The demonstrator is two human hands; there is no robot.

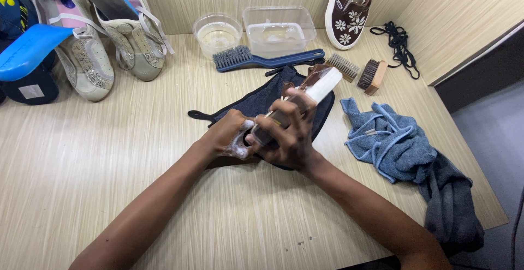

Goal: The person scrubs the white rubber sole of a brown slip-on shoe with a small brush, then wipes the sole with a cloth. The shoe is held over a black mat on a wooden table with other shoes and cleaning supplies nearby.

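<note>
My right hand grips a brown slip-on shoe with a white sole, holding it tilted above a dark blue cloth spread on the wooden table. My left hand is curled against the near end of the shoe, its fingers covered in white foam. Whatever sits inside the left hand is hidden by foam and fingers. Both forearms reach in from the bottom edge.
Behind the hands lie a blue long-handled brush, a round bowl, a clear rectangular tub, two wooden brushes, black laces and a matching flowered shoe. A blue towel lies right; pale sneakers stand left.
</note>
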